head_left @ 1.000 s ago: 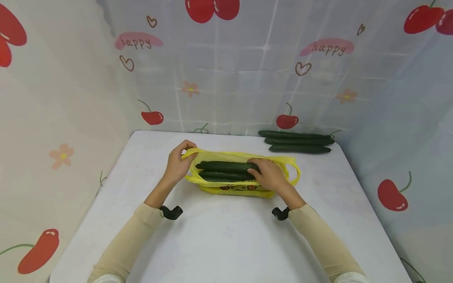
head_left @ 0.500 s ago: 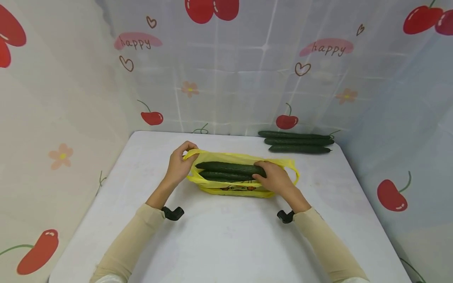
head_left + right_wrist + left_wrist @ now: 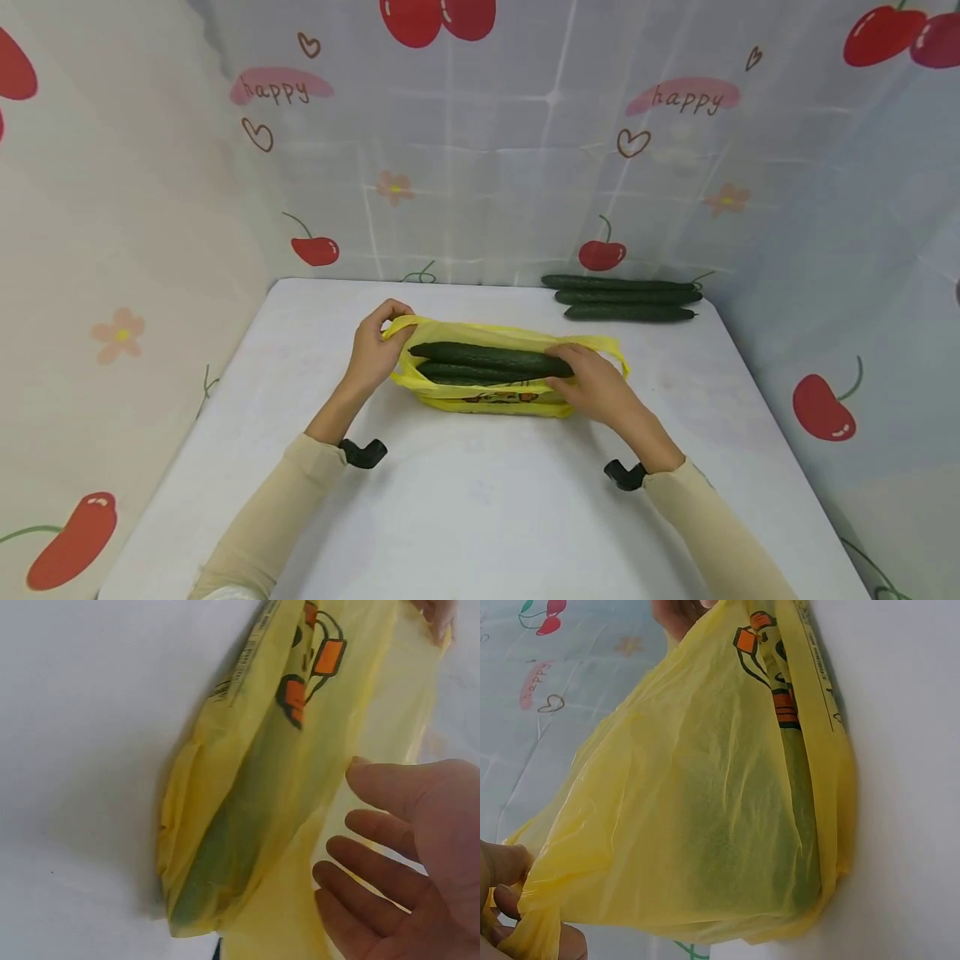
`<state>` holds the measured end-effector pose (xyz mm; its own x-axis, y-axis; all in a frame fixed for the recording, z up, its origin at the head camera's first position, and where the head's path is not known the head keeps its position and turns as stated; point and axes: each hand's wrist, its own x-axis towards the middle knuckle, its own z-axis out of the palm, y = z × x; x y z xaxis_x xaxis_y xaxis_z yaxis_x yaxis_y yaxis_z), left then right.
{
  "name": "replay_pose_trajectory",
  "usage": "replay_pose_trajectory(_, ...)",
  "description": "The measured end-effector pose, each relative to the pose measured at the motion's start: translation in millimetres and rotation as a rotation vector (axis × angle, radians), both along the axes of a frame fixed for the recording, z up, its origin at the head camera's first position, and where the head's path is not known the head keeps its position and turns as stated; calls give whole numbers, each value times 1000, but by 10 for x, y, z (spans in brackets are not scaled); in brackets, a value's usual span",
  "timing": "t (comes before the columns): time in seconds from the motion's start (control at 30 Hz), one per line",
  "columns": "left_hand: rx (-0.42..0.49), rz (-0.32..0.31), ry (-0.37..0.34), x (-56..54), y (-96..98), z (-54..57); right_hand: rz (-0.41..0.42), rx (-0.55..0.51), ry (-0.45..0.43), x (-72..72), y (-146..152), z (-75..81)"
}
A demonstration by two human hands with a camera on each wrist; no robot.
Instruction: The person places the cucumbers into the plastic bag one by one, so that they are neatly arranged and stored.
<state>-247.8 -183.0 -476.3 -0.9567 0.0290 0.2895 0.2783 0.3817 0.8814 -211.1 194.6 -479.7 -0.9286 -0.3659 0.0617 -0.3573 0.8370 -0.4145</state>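
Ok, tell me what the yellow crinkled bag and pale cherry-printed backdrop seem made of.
Yellow crinkled bag: seemingly thin, glossy plastic film; creases shine and dark green shows through. Pale cherry-printed backdrop: smooth sheet, fabric or plastic; fold lines suit both.

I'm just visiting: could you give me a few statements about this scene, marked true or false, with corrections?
1. The left hand grips the yellow bag. True.
2. Three cucumbers lie side by side at the far right of the white table. True.
3. The bag holds upright bottles. False: the bagged cucumbers lie lengthwise.
4. Both hands are clenched fists. False: the right hand has its fingers extended.
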Motion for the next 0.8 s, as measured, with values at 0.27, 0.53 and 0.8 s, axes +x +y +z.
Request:
replay_pose_trajectory(0.27,14,7,2,-3,-11,-14,48,-99,124,55,62,247)
replay_pose_trajectory(0.53,23,3,8,-11,-4,-32,-1,-172,277,-87,307,365)
replay_pose_trajectory(0.8,24,11,-3,11,2,-25,-57,-255,268,-359,655,214)
